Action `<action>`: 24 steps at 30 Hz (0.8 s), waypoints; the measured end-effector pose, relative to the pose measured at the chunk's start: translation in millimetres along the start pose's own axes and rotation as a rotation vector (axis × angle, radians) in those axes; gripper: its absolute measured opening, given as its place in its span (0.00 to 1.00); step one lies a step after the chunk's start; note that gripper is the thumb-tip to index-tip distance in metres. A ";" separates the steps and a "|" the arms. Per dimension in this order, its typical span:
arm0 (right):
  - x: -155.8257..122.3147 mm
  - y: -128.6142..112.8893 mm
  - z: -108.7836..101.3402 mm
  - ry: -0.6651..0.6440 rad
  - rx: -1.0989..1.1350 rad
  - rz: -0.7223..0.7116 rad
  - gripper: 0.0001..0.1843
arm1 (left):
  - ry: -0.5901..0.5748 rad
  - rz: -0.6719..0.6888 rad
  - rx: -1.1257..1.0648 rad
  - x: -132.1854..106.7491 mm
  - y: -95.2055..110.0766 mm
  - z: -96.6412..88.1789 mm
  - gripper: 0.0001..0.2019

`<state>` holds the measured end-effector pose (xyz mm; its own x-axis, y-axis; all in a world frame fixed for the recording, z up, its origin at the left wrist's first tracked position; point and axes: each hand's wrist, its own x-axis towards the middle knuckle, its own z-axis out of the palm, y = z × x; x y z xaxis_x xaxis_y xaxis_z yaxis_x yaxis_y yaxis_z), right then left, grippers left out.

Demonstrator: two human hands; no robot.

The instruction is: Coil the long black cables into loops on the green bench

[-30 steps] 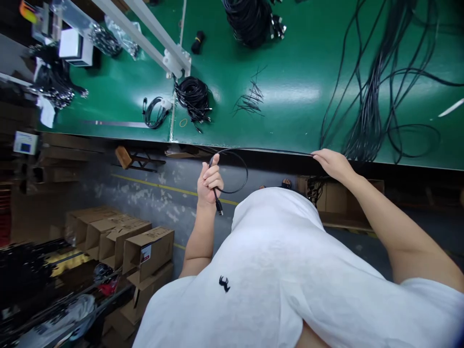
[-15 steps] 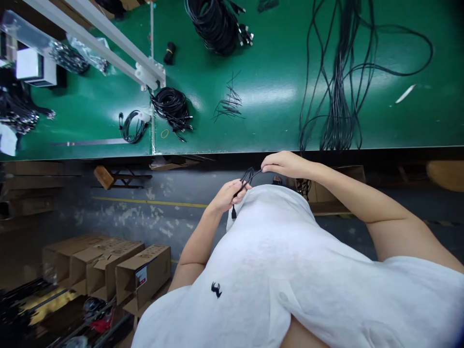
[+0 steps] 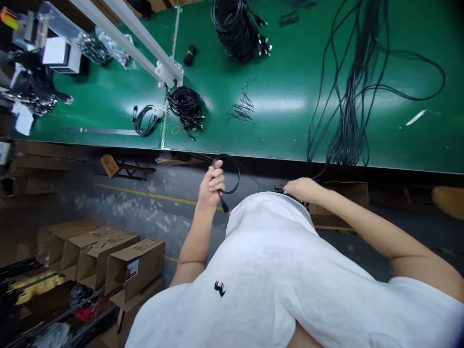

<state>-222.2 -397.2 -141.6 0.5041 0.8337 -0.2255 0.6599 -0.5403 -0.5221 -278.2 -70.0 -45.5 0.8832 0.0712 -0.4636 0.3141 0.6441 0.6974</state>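
My left hand [image 3: 212, 184] is closed round a thin black cable [image 3: 234, 169] wound into a small loop, its plug end hanging below the fist. My right hand [image 3: 302, 189] is closed at the same cable further along, just below the edge of the green table [image 3: 282, 135]. The cable runs up from there to a loose bunch of long black cables [image 3: 350, 111] lying on the table. Both hands hover in front of my white shirt, off the table.
On the table lie a large coil of cables [image 3: 237, 29], a smaller coil [image 3: 186, 106], a bundle of black ties [image 3: 241, 108], a rubber band [image 3: 175, 130] and a white metal rail [image 3: 145, 46]. Cardboard boxes [image 3: 119, 261] stand on the floor at lower left.
The hands met in front of my shirt half a second ago and have now drawn apart. The left hand has risen with the loop; the right has slid right along the cable.
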 end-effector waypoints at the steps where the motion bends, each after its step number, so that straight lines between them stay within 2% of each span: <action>1: 4.1 -24.0 -1.7 -0.029 -0.028 -0.105 0.18 | -0.027 -0.042 0.100 3.6 -10.1 2.5 0.08; 3: 19.5 -65.1 -13.9 -0.012 -0.064 -0.219 0.17 | -0.095 -0.103 0.333 7.5 -34.1 9.4 0.11; 5: 36.7 -84.0 -31.4 0.014 -0.041 -0.246 0.15 | -0.203 -0.135 0.559 5.6 -54.1 15.7 0.14; 7: 45.7 -79.6 -45.9 0.019 0.031 -0.243 0.12 | -0.330 -0.182 0.725 0.4 -63.7 18.9 0.16; 9: 43.8 -63.5 -53.1 0.030 0.093 -0.233 0.11 | -0.404 -0.236 0.793 -4.3 -64.2 19.3 0.18; 12: 33.4 -45.2 -53.0 0.084 0.119 -0.206 0.15 | -0.445 -0.328 0.718 -6.9 -60.3 20.0 0.20; 17: 38.1 -38.2 -52.3 0.164 0.171 -0.241 0.20 | -0.516 -0.513 0.481 -7.8 -58.6 31.3 0.20; 18: 40.0 -29.2 -54.2 0.175 0.189 -0.253 0.21 | -0.519 -0.542 0.430 -9.3 -56.4 33.3 0.20; 20: 37.9 3.9 -59.3 0.226 0.197 -0.220 0.24 | -0.516 -0.559 0.336 -14.0 -47.2 34.4 0.18; 22: 25.1 49.8 -63.7 0.334 0.137 -0.067 0.25 | -0.489 -0.479 0.234 -20.3 -32.4 31.7 0.16; 24: 5.6 88.4 -64.3 0.430 0.035 0.153 0.26 | -0.407 -0.339 0.131 -26.4 -14.9 27.1 0.14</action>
<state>-125.3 -447.6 -136.1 0.7848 0.6173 0.0553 0.5440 -0.6433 -0.5387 -296.8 -102.2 -28.8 0.7803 -0.4415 -0.4430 0.6224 0.4779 0.6199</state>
